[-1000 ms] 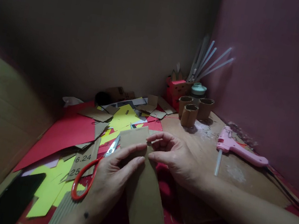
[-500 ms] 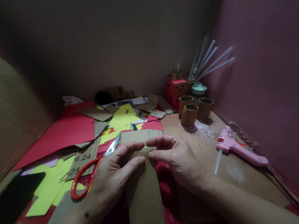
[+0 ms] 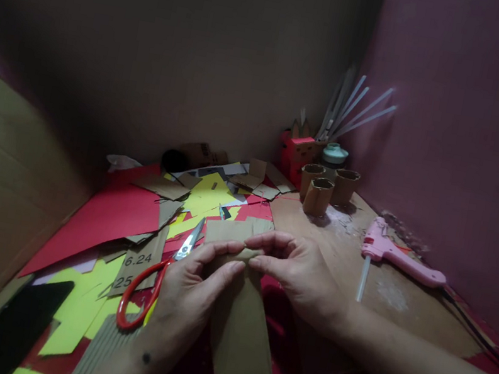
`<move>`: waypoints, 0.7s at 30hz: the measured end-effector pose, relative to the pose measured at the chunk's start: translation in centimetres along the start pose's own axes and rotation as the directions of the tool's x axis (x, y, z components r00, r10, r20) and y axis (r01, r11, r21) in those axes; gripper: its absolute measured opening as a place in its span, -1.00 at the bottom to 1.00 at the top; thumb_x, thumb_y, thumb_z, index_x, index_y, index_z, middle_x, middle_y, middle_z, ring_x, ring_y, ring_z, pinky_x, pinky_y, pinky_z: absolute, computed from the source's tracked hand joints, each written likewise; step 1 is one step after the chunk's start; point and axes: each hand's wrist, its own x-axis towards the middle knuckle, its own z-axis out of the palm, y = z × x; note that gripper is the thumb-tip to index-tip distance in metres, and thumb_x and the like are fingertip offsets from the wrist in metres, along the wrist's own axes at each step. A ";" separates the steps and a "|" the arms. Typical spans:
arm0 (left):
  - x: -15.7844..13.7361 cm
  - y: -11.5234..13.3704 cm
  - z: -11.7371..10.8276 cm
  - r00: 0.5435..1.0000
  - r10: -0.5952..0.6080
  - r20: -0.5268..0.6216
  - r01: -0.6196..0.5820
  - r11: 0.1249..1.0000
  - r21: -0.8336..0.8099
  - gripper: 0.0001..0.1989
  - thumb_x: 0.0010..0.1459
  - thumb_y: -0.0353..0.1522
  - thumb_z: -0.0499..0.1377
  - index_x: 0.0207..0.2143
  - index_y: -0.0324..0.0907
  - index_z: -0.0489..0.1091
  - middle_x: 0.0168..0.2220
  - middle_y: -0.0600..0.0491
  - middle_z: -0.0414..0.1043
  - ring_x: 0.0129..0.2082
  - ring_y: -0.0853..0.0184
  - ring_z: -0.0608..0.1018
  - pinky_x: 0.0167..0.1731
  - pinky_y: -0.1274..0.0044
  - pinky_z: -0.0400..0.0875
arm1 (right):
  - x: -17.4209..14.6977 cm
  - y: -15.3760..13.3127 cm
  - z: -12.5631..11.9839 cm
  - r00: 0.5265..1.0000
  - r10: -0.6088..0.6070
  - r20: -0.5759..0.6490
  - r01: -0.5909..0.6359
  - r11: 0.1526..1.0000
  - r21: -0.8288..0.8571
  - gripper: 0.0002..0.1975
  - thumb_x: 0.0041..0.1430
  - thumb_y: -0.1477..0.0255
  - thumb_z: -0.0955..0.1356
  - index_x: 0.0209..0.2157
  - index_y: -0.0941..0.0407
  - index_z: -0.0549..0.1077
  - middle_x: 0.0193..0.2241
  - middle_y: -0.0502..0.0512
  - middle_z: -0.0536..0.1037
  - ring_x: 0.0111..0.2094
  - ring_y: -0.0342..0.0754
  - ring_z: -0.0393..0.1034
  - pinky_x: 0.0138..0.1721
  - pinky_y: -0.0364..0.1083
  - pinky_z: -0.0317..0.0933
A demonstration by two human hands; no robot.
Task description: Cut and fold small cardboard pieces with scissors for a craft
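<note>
A long cardboard strip [image 3: 244, 333] slants up from the near edge of the table, and both of my hands pinch its upper part. My left hand [image 3: 192, 286] grips the strip's left side between thumb and fingers. My right hand [image 3: 296, 268] pinches it from the right, its fingertips close to those of the left. A bent ridge shows in the cardboard between the fingertips. Beside my left hand lie red-handled scissors [image 3: 133, 295], blades pointing away and partly open; the hand covers some of the handle.
A pink glue gun [image 3: 405, 258] with a clear stick rests on a brown board [image 3: 429, 313] at right. Three small cardboard cups [image 3: 318, 197] stand behind, near a red box [image 3: 295, 156] and glue sticks [image 3: 363, 107]. Yellow paper [image 3: 76, 305], red sheet [image 3: 95, 219] and a dark flat object [image 3: 15, 326] lie left.
The view has shifted slightly. Both hands keep their pinch on the cardboard strip, and the fold between the fingertips looks a little more pronounced.
</note>
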 end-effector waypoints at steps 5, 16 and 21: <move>-0.1 0.1 -0.1 0.999 -0.030 0.033 0.029 1.000 0.005 -0.70 0.00 -0.23 0.32 -0.20 -0.13 0.53 -0.24 0.03 0.60 -0.27 0.30 0.58 -0.32 0.57 0.45 | -0.1 -0.1 0.1 1.000 -0.010 -0.008 0.010 1.000 -0.009 -0.85 -0.16 0.57 0.47 -0.43 0.16 0.57 -0.50 -0.03 0.54 -0.43 -0.18 0.39 -0.34 -0.13 0.25; -0.3 0.0 -0.2 1.000 -0.011 0.015 0.010 0.999 0.050 -0.71 0.02 -0.24 0.31 -0.20 -0.15 0.52 -0.24 0.01 0.60 -0.27 0.30 0.56 -0.28 0.53 0.42 | 0.3 0.2 -0.1 1.000 0.011 -0.017 -0.011 1.000 0.006 -0.85 -0.19 0.51 0.52 -0.46 0.18 0.56 -0.51 -0.02 0.53 -0.45 -0.19 0.37 -0.35 -0.14 0.25; 0.0 -0.3 0.1 1.000 -0.020 0.020 0.020 0.999 0.043 -0.72 0.03 -0.22 0.30 -0.22 -0.15 0.52 -0.25 0.01 0.59 -0.29 0.29 0.56 -0.28 0.50 0.42 | 0.3 0.3 0.1 0.999 0.010 -0.041 -0.011 0.999 -0.040 -0.90 -0.15 0.57 0.47 -0.48 0.17 0.56 -0.56 -0.05 0.51 -0.50 -0.21 0.35 -0.39 -0.15 0.24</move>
